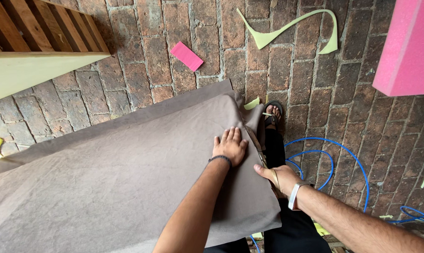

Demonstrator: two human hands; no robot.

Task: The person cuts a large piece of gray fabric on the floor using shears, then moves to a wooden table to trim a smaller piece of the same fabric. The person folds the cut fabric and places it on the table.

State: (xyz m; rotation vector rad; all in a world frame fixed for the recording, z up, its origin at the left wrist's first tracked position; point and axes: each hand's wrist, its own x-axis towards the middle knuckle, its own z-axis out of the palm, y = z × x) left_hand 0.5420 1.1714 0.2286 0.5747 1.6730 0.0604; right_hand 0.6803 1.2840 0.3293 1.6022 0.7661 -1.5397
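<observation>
Left hand (229,146) presses flat and open on grey fabric (113,178) near its right edge, where right hand (280,180) grips scissors (259,150).

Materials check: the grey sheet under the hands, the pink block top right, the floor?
Grey sheet: looks like woven fabric, matte, with soft creases and a folded edge. Pink block: probably foam, with a matte, finely porous face and clean-cut edges. Floor: brick paving, rough, with visible mortar joints. Left hand presses flat on the sheet; right hand grips scissors, seemingly metal.

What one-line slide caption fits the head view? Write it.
Left hand flattens grey fabric while right hand runs scissors along its edge.
</observation>
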